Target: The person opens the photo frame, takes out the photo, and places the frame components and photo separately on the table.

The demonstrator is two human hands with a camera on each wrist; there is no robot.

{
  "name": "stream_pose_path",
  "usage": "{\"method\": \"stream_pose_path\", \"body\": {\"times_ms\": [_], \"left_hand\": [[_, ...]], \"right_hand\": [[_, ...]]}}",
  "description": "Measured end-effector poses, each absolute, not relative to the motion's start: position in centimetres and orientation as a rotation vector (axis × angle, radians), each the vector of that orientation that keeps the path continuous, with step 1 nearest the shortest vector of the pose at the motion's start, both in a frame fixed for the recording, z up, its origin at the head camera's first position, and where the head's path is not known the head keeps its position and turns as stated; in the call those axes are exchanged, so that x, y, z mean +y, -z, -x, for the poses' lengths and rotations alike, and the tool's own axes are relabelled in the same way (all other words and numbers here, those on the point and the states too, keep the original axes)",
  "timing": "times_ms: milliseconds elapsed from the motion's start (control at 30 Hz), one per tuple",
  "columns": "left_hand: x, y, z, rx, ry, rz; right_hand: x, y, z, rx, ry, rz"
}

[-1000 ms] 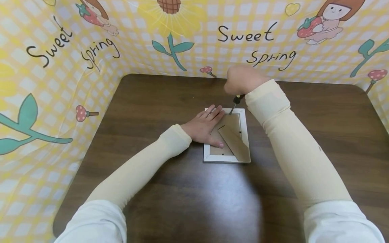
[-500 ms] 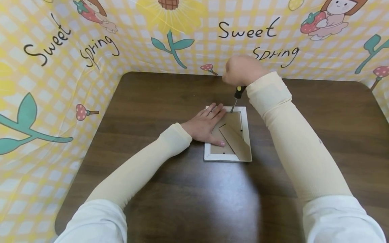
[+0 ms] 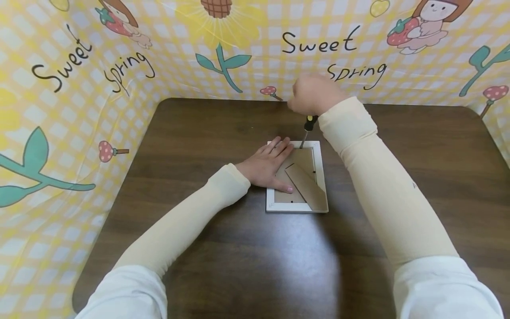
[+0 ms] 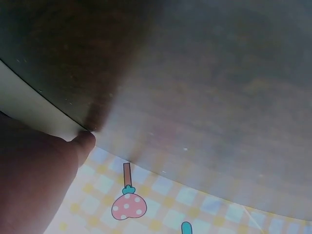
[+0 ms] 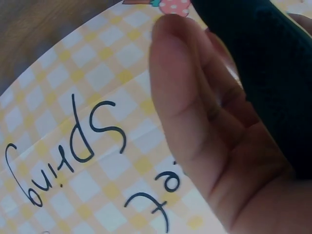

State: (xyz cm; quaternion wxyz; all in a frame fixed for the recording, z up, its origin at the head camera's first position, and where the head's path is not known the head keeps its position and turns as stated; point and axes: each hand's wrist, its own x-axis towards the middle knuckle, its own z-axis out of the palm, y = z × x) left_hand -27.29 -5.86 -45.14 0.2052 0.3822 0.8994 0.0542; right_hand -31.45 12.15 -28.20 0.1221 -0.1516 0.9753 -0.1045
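Observation:
A picture frame (image 3: 317, 195) with a white border lies back side up on the table, its brown backing board and slanted stand flap (image 3: 307, 186) showing. My left hand (image 3: 264, 168) rests on its left part with fingers spread, the thumb on the board. Over the far edge, my right hand (image 3: 316, 94) grips a flat-tipped screwdriver (image 3: 308, 125) by its black and yellow handle. The screwdriver stands steeply, its tip at the inner far edge of the border. In the right wrist view, the dark handle (image 5: 263, 73) crosses the palm.
The dark wood table (image 3: 239, 261) has rounded corners. Behind it and at its left hangs a yellow checked cloth (image 3: 175, 53) with printed flowers and lettering. Small dark tabs (image 3: 314, 172) sit along the frame's inner edge.
My right hand has risen slightly and the screwdriver stands more steeply, with more of its handle showing. The tip stays at the frame's far edge. My left hand and the frame keep their places.

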Motion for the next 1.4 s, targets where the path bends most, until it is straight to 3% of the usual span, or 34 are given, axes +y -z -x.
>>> {"method": "stream_pose_path", "body": {"times_ms": [233,600,967,1400], "left_hand": [[-5.8,45.4,27.1,2.510,-0.136,-1.089],[-6.0,45.5,27.0,2.508,-0.109,-1.087],[-6.1,45.4,27.1,2.526,-0.134,-1.083],[-6.3,44.9,27.8,2.451,-0.274,-1.085]], "right_hand": [[13.2,28.7,26.9,2.667,0.178,0.359],[16.2,32.7,20.5,2.672,0.282,0.362],[19.5,31.4,19.7,2.870,0.640,0.345],[18.6,30.7,19.1,2.835,0.942,0.451]]}}
